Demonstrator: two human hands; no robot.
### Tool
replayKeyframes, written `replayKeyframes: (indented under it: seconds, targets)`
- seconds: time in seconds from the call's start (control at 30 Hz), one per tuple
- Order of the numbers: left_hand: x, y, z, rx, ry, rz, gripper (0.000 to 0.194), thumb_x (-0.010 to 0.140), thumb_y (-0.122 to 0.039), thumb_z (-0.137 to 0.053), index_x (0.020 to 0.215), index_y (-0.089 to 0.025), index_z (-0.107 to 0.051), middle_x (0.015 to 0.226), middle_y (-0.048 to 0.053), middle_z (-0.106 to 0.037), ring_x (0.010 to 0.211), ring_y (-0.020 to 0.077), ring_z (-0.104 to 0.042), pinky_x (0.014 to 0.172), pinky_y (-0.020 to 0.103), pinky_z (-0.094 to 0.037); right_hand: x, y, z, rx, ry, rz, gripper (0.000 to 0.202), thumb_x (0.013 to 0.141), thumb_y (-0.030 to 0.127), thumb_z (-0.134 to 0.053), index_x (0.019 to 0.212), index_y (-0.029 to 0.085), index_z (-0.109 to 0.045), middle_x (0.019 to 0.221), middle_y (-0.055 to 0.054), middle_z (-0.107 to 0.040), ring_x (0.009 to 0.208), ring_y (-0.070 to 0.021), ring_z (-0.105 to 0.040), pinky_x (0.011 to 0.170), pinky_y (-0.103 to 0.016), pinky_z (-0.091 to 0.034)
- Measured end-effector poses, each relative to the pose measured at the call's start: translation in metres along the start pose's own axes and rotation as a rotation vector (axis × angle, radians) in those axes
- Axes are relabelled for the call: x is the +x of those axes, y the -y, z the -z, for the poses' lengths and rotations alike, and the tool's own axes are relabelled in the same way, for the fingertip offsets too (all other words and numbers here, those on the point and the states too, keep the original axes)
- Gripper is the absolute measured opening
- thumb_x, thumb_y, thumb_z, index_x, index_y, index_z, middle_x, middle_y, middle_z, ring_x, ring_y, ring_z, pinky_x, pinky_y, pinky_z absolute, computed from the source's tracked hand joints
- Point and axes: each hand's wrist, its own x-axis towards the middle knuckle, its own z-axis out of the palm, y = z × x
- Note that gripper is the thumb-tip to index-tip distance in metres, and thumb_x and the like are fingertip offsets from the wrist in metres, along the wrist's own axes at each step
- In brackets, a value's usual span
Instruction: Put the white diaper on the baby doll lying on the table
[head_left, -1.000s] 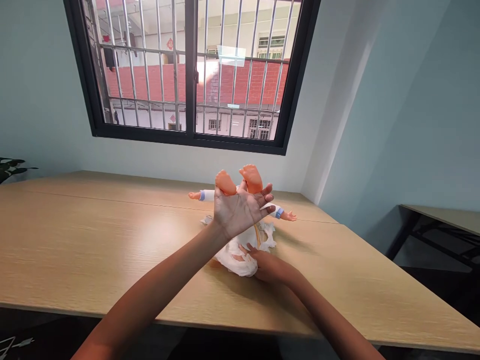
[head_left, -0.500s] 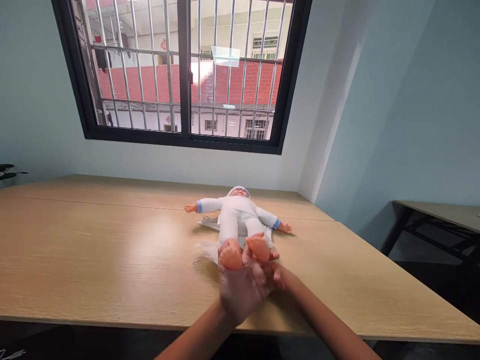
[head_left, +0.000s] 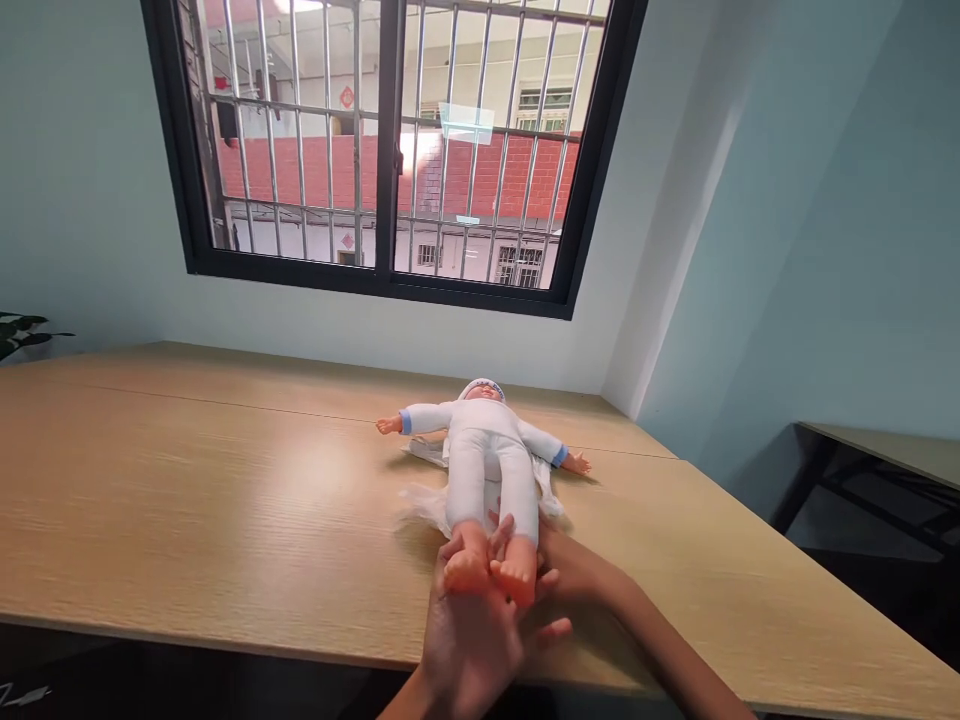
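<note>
A baby doll (head_left: pixel 484 430) in a white suit with blue cuffs lies on its back, head away from me, arms spread. My left hand (head_left: pixel 472 640) grips its ankles from below, with a finger between them and other fingers spread past the feet. The doll's bare feet point toward me. My right hand (head_left: pixel 562 550) reaches in under the legs from the right; its fingers are mostly hidden behind them. Beneath the doll's hips lies a thin, crinkled white sheet (head_left: pixel 425 505), diaper-like, sticking out on both sides.
The doll is on a wide wooden table (head_left: pixel 225 500), with its front edge near me. Behind it is a barred window (head_left: pixel 390 150) in the wall. A second table (head_left: pixel 885 450) stands to the right, and plant leaves (head_left: pixel 26 335) show at far left.
The doll's legs have come down toward me and look straighter, with my left hand still around the ankles. My right hand has moved forward under the legs. The view has shifted slightly.
</note>
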Motion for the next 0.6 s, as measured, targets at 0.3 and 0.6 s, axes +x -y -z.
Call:
replayKeyframes:
  seconds: [0.3, 0.6]
  targets:
    - [-0.044, -0.052, -0.005, 0.5, -0.202, 0.032, 0.041, 0.084, -0.04, -0.065, 0.119, -0.02, -0.056, 0.116, 0.014, -0.063, 0.104, 0.0282, -0.062, 0.083, 0.039, -0.05, 0.02, -0.034, 0.058, 0.227, -0.062, -0.091, 0.03, 0.096, 0.037, -0.047, 0.107, 0.024, -0.072, 0.111, -0.004, -0.071, 0.105, -0.0246, -0.065, 0.095, -0.041, -0.05]
    - [0.005, -0.099, -0.042, 1.033, -0.225, -0.617, 0.056, 0.06, -0.014, -0.084, 0.11, -0.021, -0.06, 0.128, 0.01, -0.049, 0.124, 0.0311, -0.044, 0.095, 0.034, -0.043, 0.094, -0.032, 0.029, 0.126, -0.245, -0.07, 0.023, 0.091, 0.029, -0.054, 0.107, 0.018, -0.067, 0.114, -0.008, -0.066, 0.111, -0.0236, -0.06, 0.101, -0.041, -0.044]
